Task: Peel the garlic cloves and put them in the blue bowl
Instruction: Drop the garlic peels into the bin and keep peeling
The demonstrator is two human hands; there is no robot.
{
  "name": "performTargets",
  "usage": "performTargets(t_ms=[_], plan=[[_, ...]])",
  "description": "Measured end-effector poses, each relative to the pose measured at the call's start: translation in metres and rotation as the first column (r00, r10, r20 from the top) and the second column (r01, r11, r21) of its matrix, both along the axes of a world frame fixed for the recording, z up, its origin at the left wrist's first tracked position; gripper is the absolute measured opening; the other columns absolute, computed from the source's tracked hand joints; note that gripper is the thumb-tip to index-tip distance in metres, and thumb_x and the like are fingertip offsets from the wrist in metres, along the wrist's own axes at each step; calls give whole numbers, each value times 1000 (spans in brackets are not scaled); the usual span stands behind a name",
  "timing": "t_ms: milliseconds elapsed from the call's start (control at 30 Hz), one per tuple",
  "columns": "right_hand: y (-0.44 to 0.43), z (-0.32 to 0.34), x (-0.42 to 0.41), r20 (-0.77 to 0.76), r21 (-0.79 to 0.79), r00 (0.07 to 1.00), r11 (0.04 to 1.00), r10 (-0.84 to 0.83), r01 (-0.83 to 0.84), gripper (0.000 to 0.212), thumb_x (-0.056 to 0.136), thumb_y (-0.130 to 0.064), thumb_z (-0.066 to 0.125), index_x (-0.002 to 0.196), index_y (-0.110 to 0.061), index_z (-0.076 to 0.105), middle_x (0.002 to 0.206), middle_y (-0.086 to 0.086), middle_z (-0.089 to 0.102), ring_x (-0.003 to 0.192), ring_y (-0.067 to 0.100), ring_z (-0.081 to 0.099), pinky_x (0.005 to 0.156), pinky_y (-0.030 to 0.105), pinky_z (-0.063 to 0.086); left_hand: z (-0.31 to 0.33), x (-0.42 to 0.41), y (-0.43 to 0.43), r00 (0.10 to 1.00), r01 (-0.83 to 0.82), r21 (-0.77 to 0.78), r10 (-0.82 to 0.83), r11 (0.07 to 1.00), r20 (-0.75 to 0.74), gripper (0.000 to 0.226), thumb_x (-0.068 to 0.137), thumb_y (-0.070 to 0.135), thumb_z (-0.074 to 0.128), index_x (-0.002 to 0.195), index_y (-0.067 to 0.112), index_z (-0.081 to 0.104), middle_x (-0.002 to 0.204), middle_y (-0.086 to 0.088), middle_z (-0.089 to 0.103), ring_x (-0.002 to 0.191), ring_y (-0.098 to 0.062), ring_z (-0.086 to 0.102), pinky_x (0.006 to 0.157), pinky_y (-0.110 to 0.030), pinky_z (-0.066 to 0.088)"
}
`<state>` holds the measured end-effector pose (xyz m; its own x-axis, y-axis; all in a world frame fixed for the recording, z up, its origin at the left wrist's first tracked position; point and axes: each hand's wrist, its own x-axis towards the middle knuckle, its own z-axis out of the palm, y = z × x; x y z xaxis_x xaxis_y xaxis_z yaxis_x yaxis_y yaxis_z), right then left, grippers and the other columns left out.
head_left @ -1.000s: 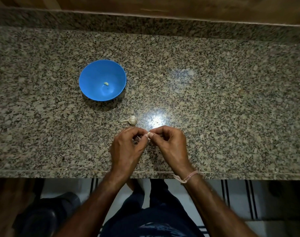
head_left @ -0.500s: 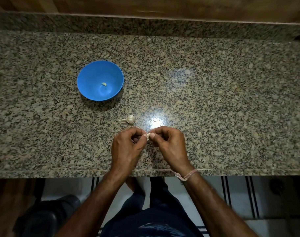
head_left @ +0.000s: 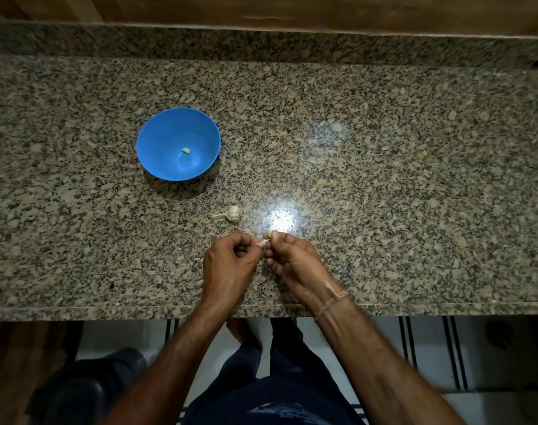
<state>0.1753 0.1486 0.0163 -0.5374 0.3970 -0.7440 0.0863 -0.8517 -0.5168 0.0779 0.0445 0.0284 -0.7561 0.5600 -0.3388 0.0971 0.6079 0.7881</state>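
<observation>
Over the near edge of the speckled granite table [head_left: 384,179], the right hand [head_left: 295,265] pinches a garlic clove [head_left: 267,234] at its fingertips while the left hand [head_left: 231,265] pinches what looks like a strip of its skin [head_left: 263,242] — too small to be sure. Just beyond lies a garlic bulb [head_left: 233,213]; farther left, the blue bowl [head_left: 157,142] holds one peeled clove [head_left: 185,150].
</observation>
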Motion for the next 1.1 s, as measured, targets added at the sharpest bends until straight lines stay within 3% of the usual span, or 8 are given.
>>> performTargets(t_ms=[400, 600, 767, 900, 1000, 1100], plan=[[5, -8, -7, 102, -131, 990, 985, -100, 113, 12, 101, -12, 63, 99, -6, 73, 72, 1, 69, 61, 9, 60, 55, 20, 51, 0, 1, 11, 997, 65, -35, -66, 997, -39, 4, 90, 22, 73, 86, 20, 74, 76, 7, 70, 73, -5, 66, 58, -5, 44], [11, -9, -5, 139, 106, 990, 994, 24, -39, 22, 100, -15, 66, 112, 3, 71, 75, 1, 66, 57, 9, 51, 49, 20, 41, -8, -6, 11, 999, 16, -19, -17, 1000, -44, 11, 89, 12, 71, 92, 23, 69, 82, 8, 68, 75, -7, 63, 61, -7, 44], [10, -1, -4, 108, 144, 989, 983, 100, -116, 18, 101, -15, 65, 105, 2, 71, 72, 1, 64, 56, 10, 50, 52, 23, 41, -14, -12, 13, 997, 39, -25, -40, 999, -59, 12, 97, 23, 66, 88, 24, 73, 79, 8, 70, 76, -10, 65, 65, -26, 50], [13, 1, -2, 115, 196, 975, 958, 190, -210, 14, 101, -15, 65, 95, -4, 70, 73, 5, 62, 59, 10, 54, 55, 21, 46, -9, -16, 13, 991, 14, 132, -31, 991, 133, 9, 97, 30, 72, 102, 25, 76, 94, 9, 76, 91, -6, 71, 75, -17, 55], [15, 5, -2, 105, 217, 965, 942, 239, -257, 17, 101, -18, 66, 92, -4, 69, 74, 6, 62, 61, 12, 55, 58, 21, 49, -6, -19, 13, 972, 13, 210, -62, 978, 229, 8, 95, 26, 75, 102, 23, 78, 98, 8, 78, 98, -11, 73, 85, -27, 58], [13, 6, -2, 77, 193, 981, 963, 177, -189, 20, 99, -21, 69, 96, -2, 70, 73, 5, 65, 62, 13, 58, 60, 22, 51, -4, -17, 14, 958, -34, 229, -33, 973, 284, 6, 95, 21, 74, 100, 18, 77, 94, 2, 78, 94, -15, 74, 83, -29, 59]])
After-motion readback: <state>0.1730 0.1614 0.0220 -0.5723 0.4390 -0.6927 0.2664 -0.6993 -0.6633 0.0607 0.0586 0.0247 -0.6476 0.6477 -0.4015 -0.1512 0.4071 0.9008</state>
